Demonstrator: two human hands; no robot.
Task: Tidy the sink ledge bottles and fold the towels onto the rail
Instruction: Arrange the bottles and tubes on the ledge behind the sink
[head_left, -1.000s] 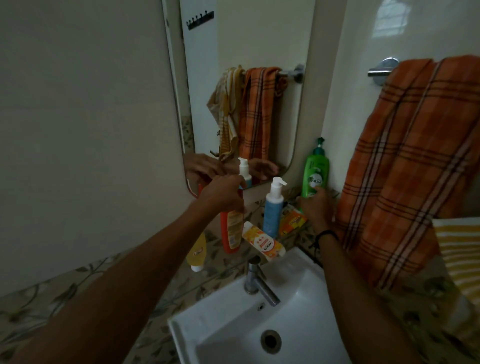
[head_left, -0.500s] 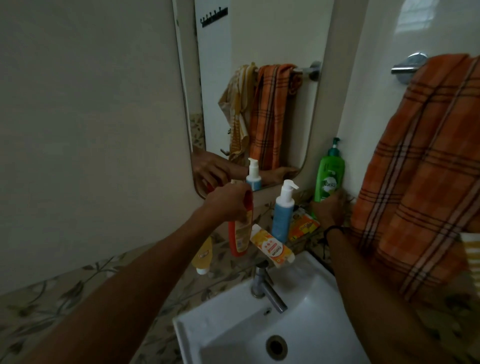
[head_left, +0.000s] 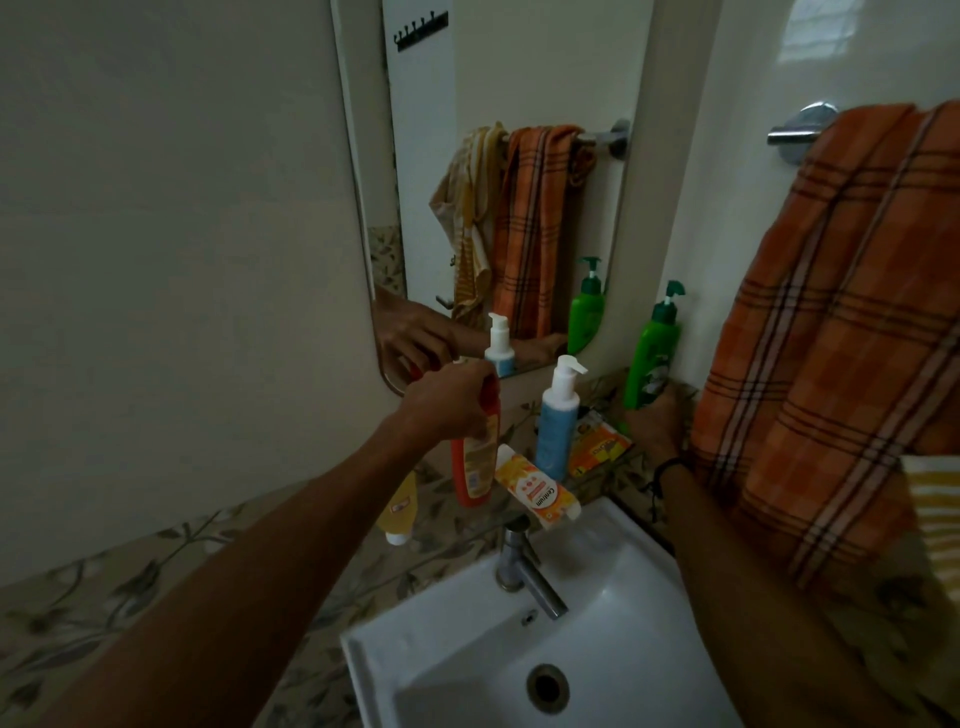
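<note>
Bottles first, by the look of it, towels not yet touched. Left hand (head_left: 447, 405) curled over the cap and shoulder of the red bottle (head_left: 470, 467), gripping from above; likely a grip for steering the bottle upright or shifting it along the tabletop (head_left: 78, 597) without tipping. Cannot tell whether the base is lifted or resting. Right hand (head_left: 655, 422) wrapped low round the green pump bottle (head_left: 652, 358), fingers curled at its base, pump head left free; bottle upright, back toward the wall corner, just beside the hanging orange checked towel (head_left: 831, 338).

Between the two, blue pump bottle (head_left: 558, 421) upright and unheld, near the mirror (head_left: 493, 218). In front of it, orange-and-white tube (head_left: 535, 491) lying flat, one end poking over the rim of the sink (head_left: 457, 670) just behind the tap (head_left: 524, 571): seems the likeliest thing to get knocked into the basin. Yellow bottle (head_left: 399, 512) also lying down, left of the red one, cap toward the front. Orange sachet (head_left: 597, 448) flat between the blue and green bottles.

Room tight: narrow strip between wall and sink, crowded in the middle; open tabletop only to the left, past the yellow bottle. On the right, towel folds hanging close against the right wrist, draped loosely over the rail (head_left: 795, 132), with a yellow striped towel (head_left: 935, 509) at the frame edge below. Folding of both left to do.
</note>
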